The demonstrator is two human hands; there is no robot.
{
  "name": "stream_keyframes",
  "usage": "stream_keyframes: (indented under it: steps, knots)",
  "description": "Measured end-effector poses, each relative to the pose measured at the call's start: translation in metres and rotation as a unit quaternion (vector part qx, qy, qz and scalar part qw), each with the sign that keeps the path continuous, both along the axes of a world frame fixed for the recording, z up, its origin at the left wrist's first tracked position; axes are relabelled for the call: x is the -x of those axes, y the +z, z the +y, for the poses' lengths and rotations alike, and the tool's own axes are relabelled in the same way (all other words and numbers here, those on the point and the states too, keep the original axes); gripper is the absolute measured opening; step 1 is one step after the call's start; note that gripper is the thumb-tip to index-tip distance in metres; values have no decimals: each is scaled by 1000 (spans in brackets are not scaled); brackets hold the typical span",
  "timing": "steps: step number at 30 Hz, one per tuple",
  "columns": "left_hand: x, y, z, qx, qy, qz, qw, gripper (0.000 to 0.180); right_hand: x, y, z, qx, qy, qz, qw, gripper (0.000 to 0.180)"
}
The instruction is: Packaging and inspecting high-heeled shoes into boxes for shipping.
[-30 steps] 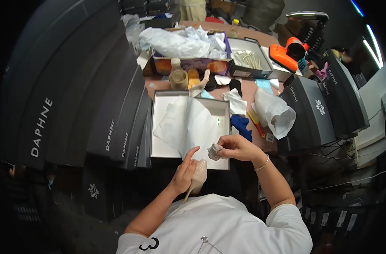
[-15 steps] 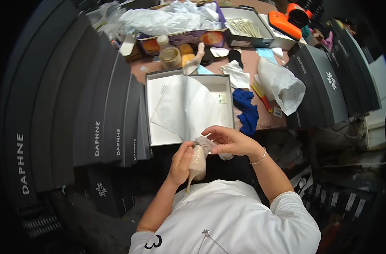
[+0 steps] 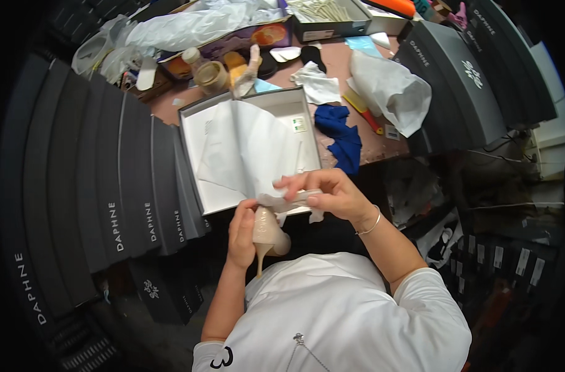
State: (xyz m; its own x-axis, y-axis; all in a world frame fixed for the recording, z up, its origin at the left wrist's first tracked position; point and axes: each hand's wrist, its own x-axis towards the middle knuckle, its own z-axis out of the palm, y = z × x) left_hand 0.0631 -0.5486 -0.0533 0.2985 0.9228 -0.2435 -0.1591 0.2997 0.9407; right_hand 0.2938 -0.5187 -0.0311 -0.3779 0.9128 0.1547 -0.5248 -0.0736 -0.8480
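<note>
Left hand (image 3: 242, 230) clasped round a beige high-heeled shoe (image 3: 268, 232), heel pointing down toward the body, just below the open box (image 3: 195, 124). Right hand (image 3: 329, 193), at the shoe's upper end, pinching a wad of paper (image 3: 290, 199) against its toe.
</note>
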Motion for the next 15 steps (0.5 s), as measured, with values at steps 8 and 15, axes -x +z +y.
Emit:
stream_keyframes:
  steps: [8, 15]
  knots:
    - [6, 9, -6, -19, -20, 11, 1000, 50, 15, 6, -5, 86, 7, -166, 982, 20]
    - [10, 6, 0, -5, -11, 1, 1000, 48, 45, 14, 20, 0, -38, -275, 961, 10]
